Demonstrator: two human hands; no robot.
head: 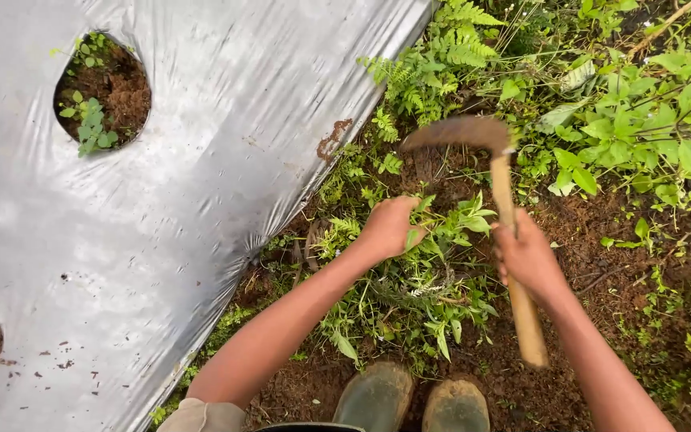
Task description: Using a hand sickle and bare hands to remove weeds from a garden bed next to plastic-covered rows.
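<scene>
The left hand is closed around a clump of weeds beside the silver mulch sheet, while the right hand grips the wooden handle of a curved sickle raised over them. Some bare soil shows to the right, yet much green growth remains along the sheet's edge. Muddy boots stand below on the garden ground.

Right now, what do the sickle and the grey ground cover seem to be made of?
Sickle: a dull brown curved blade, probably rusted steel; a pale, smooth handle that looks like wood, gripped by the right hand. Ground sheet: silvery, glossy and creased, likely plastic film, with round holes cut in it.
</scene>
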